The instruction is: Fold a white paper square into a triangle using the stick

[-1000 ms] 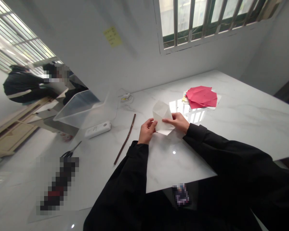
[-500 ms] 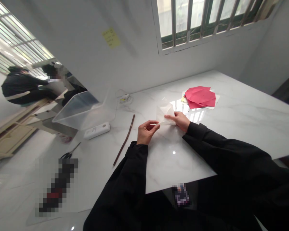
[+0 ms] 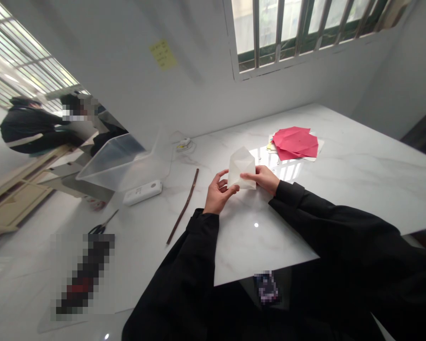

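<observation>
A white paper envelope [image 3: 242, 163], its pointed flap raised at the top, is held up above the marble-patterned table [image 3: 241, 251]. My right hand [image 3: 264, 178] grips its right side, the thumb lying across the front. At the lower left corner, my left hand [image 3: 218, 194] pinches the paper with its thumb in front; the other fingers are curled and partly behind it. To the left of my hands lies a thin brown stick [image 3: 184, 208].
Red papers [image 3: 294, 143] lie stacked over paler sheets near the back. On the left are a clear plastic bin [image 3: 117, 163], a white oblong device [image 3: 143, 192], scissors [image 3: 98, 228] and a blurred-out dark item [image 3: 85, 274]. Beyond the partition, people [image 3: 35, 125] sit.
The envelope has turned so its front faces me more squarely and its flap stands up. My left hand has moved slightly right, its thumb now over the envelope's lower edge.
</observation>
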### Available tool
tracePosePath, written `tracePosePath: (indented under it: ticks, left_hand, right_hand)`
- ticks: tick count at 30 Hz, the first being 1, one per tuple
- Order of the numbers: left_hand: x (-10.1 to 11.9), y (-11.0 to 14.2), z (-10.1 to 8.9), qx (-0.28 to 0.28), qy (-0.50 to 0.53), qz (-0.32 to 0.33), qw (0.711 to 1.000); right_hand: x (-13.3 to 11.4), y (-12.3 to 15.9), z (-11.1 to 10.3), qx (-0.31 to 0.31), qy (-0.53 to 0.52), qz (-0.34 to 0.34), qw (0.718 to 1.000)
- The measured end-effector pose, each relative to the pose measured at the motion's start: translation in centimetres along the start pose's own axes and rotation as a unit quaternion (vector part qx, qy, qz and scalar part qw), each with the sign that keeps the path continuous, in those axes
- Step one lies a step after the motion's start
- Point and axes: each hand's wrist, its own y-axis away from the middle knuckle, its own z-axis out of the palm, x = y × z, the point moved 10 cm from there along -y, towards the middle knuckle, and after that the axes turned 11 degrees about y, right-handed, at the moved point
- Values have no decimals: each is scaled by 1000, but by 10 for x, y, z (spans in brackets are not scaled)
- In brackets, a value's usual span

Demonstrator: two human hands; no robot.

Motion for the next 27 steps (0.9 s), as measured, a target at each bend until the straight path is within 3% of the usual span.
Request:
tracePosePath:
  ticks: [5,11,16,21,27]
  left_hand:
    - [-10,0,3,-9,5,-22,1000]
    - [-18,-2,-10,37,42,-38,998]
    - [-18,-2,-18,79,74,-46,993]
    - [-15,-2,-26,120,94,-36,988]
    - [-15,-2,-28,126,93,-28,987]
  right_hand:
    - [-2,0,8,-29,44,-19,998]
    - [-10,2,12,-43,66,-33,996]
    - [-11,5,21,-97,113,-32,988]
    - [-13,4,18,-85,132,-39,987]
    - [-12,3,16,-73,136,-44,987]
